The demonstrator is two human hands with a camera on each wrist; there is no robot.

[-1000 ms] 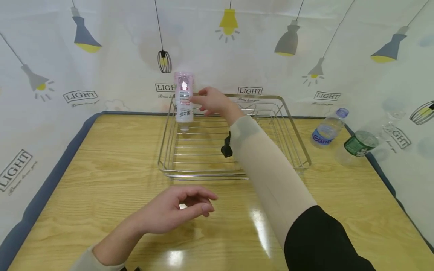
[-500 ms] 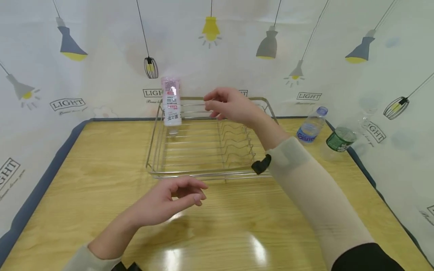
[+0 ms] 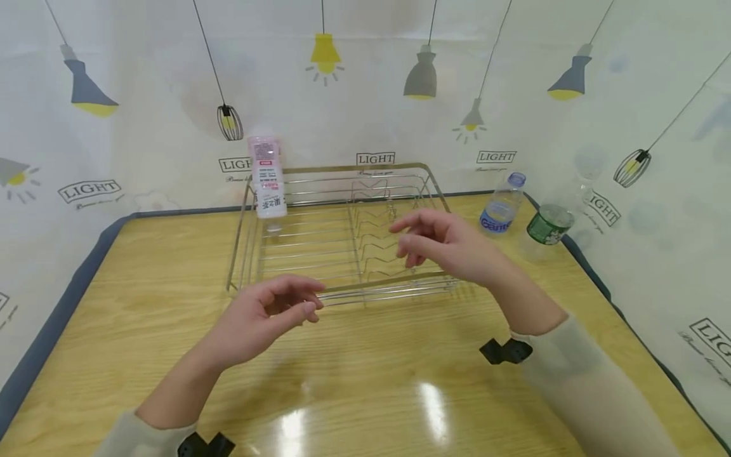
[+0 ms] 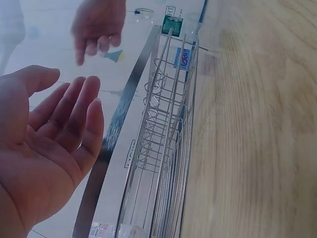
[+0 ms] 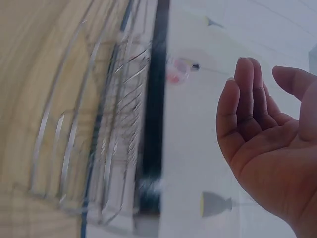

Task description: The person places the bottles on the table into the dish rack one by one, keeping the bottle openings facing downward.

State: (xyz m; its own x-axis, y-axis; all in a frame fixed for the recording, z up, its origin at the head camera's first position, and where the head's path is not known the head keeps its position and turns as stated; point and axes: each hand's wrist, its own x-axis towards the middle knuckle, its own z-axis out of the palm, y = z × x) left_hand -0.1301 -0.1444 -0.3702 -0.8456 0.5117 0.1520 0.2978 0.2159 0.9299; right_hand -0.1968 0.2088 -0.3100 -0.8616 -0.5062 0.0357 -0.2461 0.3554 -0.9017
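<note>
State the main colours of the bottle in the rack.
The bottle is pink above, white below; best in head view.

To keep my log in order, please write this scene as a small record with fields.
rack: metal wire, on the table
pink bottle: in the rack, far left
blue-label bottle: on the table, right of the rack
green-label bottle: on the table, far right
left hand: relaxed, holds nothing
right hand: relaxed, holds nothing

Pale beige sleeves (image 3: 591, 387) carry black wrist pieces (image 3: 507, 351) (angular, blocky ones).
</note>
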